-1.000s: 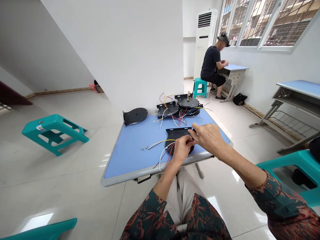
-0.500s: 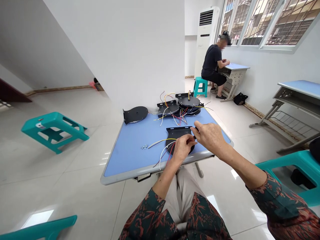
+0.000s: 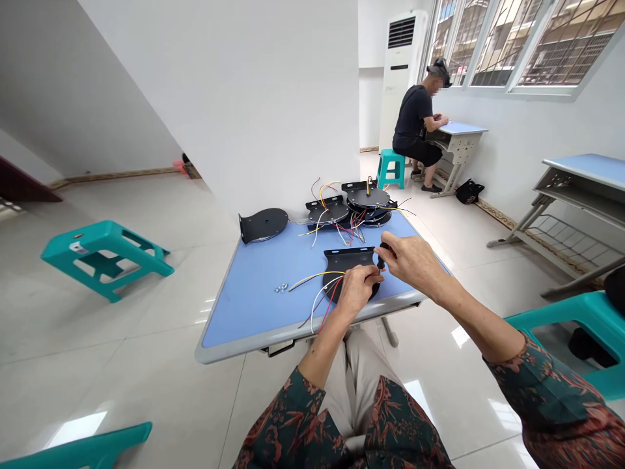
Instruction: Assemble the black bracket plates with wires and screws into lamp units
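Two hands sit close together, just apart, over a black metal plate (image 3: 344,259) with a flanged bracket edge, which lies flat on a blue table top (image 3: 249,306) directly under them. The right hand (image 3: 413,262) pinches a small black object (image 3: 381,256) at the plate's far edge; it is too small to identify. The left hand (image 3: 356,291) curls over the plate, but whether it grips anything is unclear. Yellow, white and red wires (image 3: 316,305) trail from the plate to the left of that hand. Further left lie small metal fasteners (image 3: 280,288). Ahead of the hands sit stacked wired plates (image 3: 366,197), with a single plate (image 3: 262,225) ahead and left. Far beyond, a seated person (image 3: 413,114) works at a small desk (image 3: 459,129).
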